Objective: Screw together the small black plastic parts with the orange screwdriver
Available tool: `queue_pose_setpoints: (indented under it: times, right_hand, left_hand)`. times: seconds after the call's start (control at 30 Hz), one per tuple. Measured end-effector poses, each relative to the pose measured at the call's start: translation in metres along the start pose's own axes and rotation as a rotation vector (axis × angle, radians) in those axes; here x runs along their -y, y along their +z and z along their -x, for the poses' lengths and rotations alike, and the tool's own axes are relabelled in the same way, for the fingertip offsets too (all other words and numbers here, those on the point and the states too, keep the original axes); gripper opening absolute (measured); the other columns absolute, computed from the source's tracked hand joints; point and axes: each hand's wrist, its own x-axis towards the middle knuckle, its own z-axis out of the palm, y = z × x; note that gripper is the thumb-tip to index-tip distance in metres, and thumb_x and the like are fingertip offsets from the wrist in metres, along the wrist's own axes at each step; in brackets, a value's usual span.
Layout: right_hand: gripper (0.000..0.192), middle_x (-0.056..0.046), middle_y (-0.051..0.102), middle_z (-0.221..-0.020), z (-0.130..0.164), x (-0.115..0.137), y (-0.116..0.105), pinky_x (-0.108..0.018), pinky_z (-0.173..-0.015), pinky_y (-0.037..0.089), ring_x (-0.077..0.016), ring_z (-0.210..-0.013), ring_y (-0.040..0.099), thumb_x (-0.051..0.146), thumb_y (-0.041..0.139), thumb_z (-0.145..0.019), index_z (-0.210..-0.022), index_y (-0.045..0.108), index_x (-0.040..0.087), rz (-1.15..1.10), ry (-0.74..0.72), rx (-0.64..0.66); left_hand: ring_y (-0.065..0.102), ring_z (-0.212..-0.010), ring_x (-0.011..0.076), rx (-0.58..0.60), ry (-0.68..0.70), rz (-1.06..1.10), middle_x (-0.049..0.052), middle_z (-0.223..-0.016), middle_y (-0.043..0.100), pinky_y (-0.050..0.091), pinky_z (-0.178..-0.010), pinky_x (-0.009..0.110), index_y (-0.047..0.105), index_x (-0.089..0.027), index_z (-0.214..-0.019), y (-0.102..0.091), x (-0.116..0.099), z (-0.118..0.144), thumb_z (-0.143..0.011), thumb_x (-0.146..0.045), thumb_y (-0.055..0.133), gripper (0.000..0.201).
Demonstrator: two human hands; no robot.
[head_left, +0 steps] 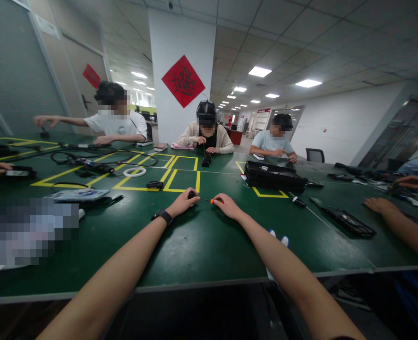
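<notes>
A small screwdriver [205,200], black at one end and orange at the other, lies between both hands on the green desk [194,245], just short of the yellow tape lines [180,190]. The left hand [183,202] pinches its black end; the right hand [228,205] pinches the orange end. Bare desk stretches toward the near edge.

— What is being held out over the green table [201,245]?
— A thin orange-tipped screwdriver [205,199] is being held between the left hand [183,202] and the right hand [227,205].
— And behind it?
— A flat black plastic tray [272,175] is being kept to the right, a white ring [134,172] to the left.
</notes>
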Motion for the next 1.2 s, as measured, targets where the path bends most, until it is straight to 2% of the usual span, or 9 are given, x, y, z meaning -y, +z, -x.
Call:
queue_pose_setpoints:
  times: [0.13,0.3,0.47,0.67,0.8,0.93,1.07,1.2]
  right_hand:
    - [0.018,-0.004,0.056,-0.084,-0.0014,-0.0024,0.0009,-0.029,-0.077,0.037,-0.0139,-0.08,0.05,0.022,0.044,-0.084,-0.079,0.059,0.015,-0.002,-0.005,0.016]
    - [0.01,-0.002,0.056,-0.087,0.0002,-0.0011,0.0002,-0.028,-0.075,0.039,-0.0138,-0.08,0.05,0.021,0.05,-0.079,-0.086,0.056,0.016,-0.025,-0.01,0.019]
    - [0.02,-0.002,0.056,-0.09,0.0025,0.0004,-0.0004,-0.029,-0.075,0.04,-0.0151,-0.082,0.05,0.025,0.058,-0.074,-0.092,0.054,0.017,-0.016,-0.007,0.005]
    - [0.017,-0.004,0.057,-0.087,-0.001,-0.0042,0.0018,-0.031,-0.081,0.037,-0.0155,-0.085,0.05,0.023,0.044,-0.085,-0.085,0.06,0.017,0.043,-0.038,0.012]
    - [0.01,-0.003,0.056,-0.088,-0.0007,-0.0055,0.0024,-0.03,-0.079,0.038,-0.0156,-0.085,0.049,0.021,0.051,-0.08,-0.086,0.057,0.017,0.049,-0.052,0.003]
    - [0.017,-0.002,0.056,-0.09,0.0016,-0.0022,0.0017,-0.029,-0.075,0.039,-0.0154,-0.083,0.049,0.023,0.058,-0.074,-0.09,0.054,0.017,0.035,-0.049,-0.008]
    - [0.017,-0.003,0.057,-0.089,0.0005,0.0008,0.0008,-0.029,-0.077,0.039,-0.0151,-0.084,0.05,0.031,0.049,-0.083,-0.088,0.057,0.017,0.013,-0.035,0.005]
    - [0.023,-0.004,0.056,-0.084,-0.0015,0.0006,0.0004,-0.03,-0.078,0.038,-0.015,-0.082,0.05,0.028,0.041,-0.087,-0.08,0.059,0.016,0.026,-0.028,0.014]
  left_hand:
    - [0.054,-0.064,0.0132,0.013,-0.019,0.018,-0.001,-0.072,0.058,0.043,-0.063,0.026,0.051,-0.019,-0.091,-0.0001,0.0014,-0.0008,-0.073,-0.04,0.052,0.028]
    - [0.054,-0.066,0.0139,0.017,-0.003,0.008,0.0,-0.074,0.058,0.043,-0.064,0.028,0.051,-0.018,-0.092,-0.0009,-0.001,0.0008,-0.073,-0.043,0.052,0.031]
    - [0.054,-0.065,0.0136,-0.006,0.01,-0.004,0.0,-0.076,0.059,0.043,-0.064,0.027,0.052,-0.018,-0.09,-0.0007,-0.0041,0.0022,-0.07,-0.045,0.055,0.034]
    - [0.054,-0.064,0.0132,-0.003,-0.009,0.02,-0.001,-0.072,0.058,0.043,-0.063,0.027,0.052,-0.018,-0.09,0.0005,-0.0033,0.0013,-0.072,-0.041,0.053,0.029]
    - [0.054,-0.064,0.013,0.001,-0.011,0.027,-0.001,-0.071,0.058,0.043,-0.062,0.026,0.052,-0.018,-0.091,0.0004,-0.0025,0.001,-0.072,-0.038,0.052,0.027]
    - [0.054,-0.064,0.0133,-0.007,-0.001,-0.003,-0.001,-0.072,0.058,0.043,-0.062,0.027,0.052,-0.018,-0.09,-0.0001,-0.0038,0.0019,-0.072,-0.041,0.053,0.03]
    - [0.054,-0.064,0.0134,-0.009,0.007,-0.002,0.0,-0.073,0.058,0.044,-0.062,0.027,0.052,-0.018,-0.09,-0.0003,-0.0058,0.0029,-0.072,-0.046,0.053,0.033]
    - [0.054,-0.065,0.0135,0.002,-0.003,0.02,0.0,-0.074,0.059,0.044,-0.064,0.027,0.052,-0.018,-0.09,-0.0002,-0.0054,0.0023,-0.072,-0.046,0.053,0.033]
